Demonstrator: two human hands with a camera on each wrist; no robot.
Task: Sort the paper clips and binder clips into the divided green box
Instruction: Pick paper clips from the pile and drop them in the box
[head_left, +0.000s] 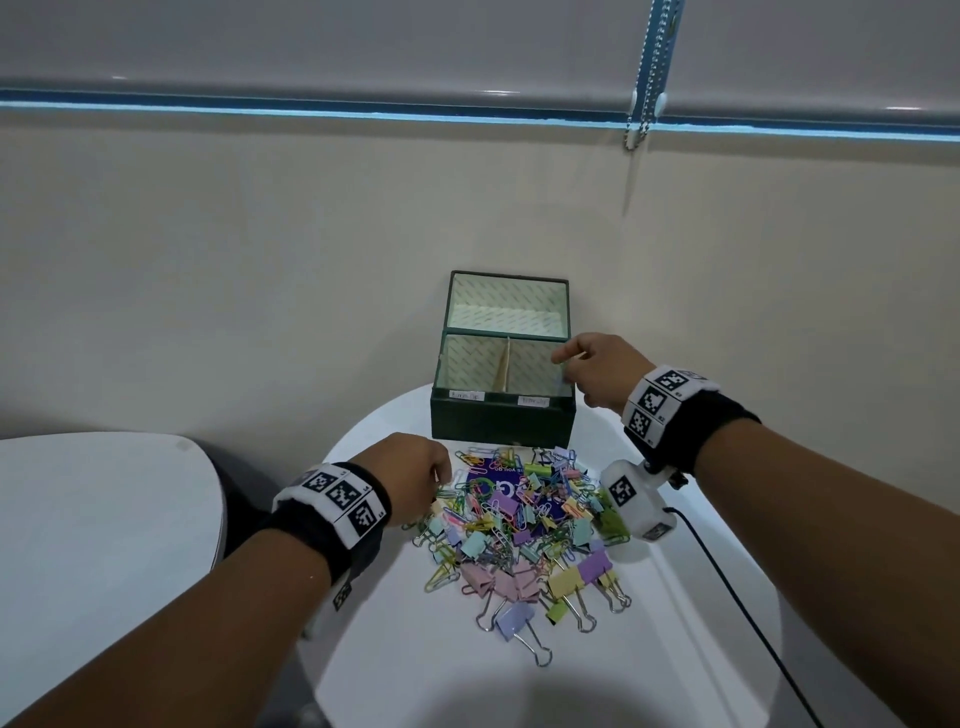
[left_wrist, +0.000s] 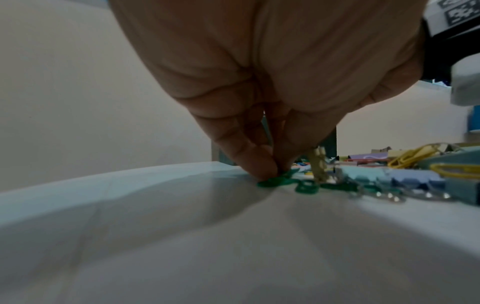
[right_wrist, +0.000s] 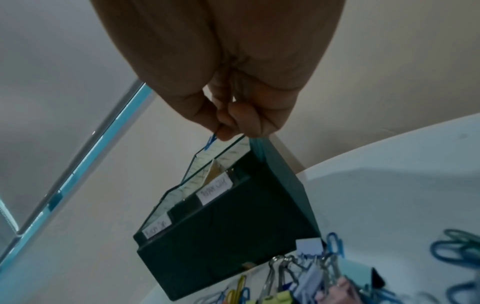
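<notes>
The green box (head_left: 503, 422) stands open at the table's far edge, lid up against the wall, with a divider and two white labels (right_wrist: 215, 190) on its front rim. A pile of coloured paper clips and binder clips (head_left: 524, 525) lies in front of it. My left hand (head_left: 439, 480) is at the pile's left edge; its thumb and finger tips (left_wrist: 262, 166) pinch a green paper clip (left_wrist: 275, 182) that lies on the table. My right hand (head_left: 563, 364) hovers over the box's right compartment and pinches a blue paper clip (right_wrist: 210, 141).
The pile sits on a round white table (head_left: 426, 665), over a purple card (head_left: 501, 475). A second white table (head_left: 104, 519) is at the left. A black cable (head_left: 737, 587) runs along the right side. The wall is right behind the box.
</notes>
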